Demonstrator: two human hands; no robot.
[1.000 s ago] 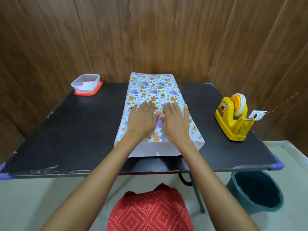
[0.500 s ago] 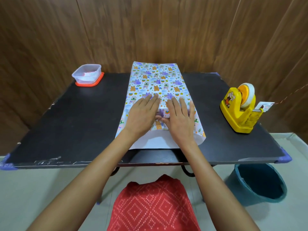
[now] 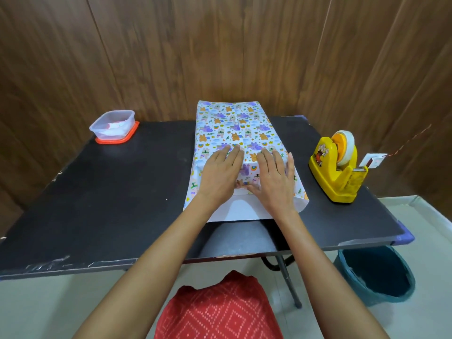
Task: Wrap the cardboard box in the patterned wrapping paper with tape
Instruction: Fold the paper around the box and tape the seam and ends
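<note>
Grips: two, both mine. Left grip (image 3: 221, 177) and right grip (image 3: 274, 182) lie side by side, wide and flat, fingers straight and pressing down on the wrapping paper (image 3: 234, 128). They hold nothing. Thumbs sit close together low on the near face.

Wrapping paper: one sheet in the middle of the counter (image 3: 122, 192), running from the near edge to the far edge. Thin and smooth, white with small cartoon animals, rainbows, stars and leaves in purple, orange and green. It drapes over a raised rectangular block with crisp straight edges. The near flap (image 3: 239, 211) shows its plain white underside and lies flat on the counter.

Cardboard box: fully covered, so I can't see any cardboard, only the block shape under my grips.

Counter: one, a matte black slab, scuffed and chipped along the front edge.

Tape dispenser (image 3: 335, 174): one, glossy yellow plastic with a sticker on its side, standing right of the paper and well apart from it. It carries one tape roll (image 3: 346, 148), whitish with an orange core.

Container (image 3: 113, 124): one, clear plastic with rounded corners, sitting on an orange-red lid at the far left.

Bin (image 3: 374, 275): one, teal and round, on the floor at the right.

Wall (image 3: 146, 57): brown wood-grain panels.
</note>
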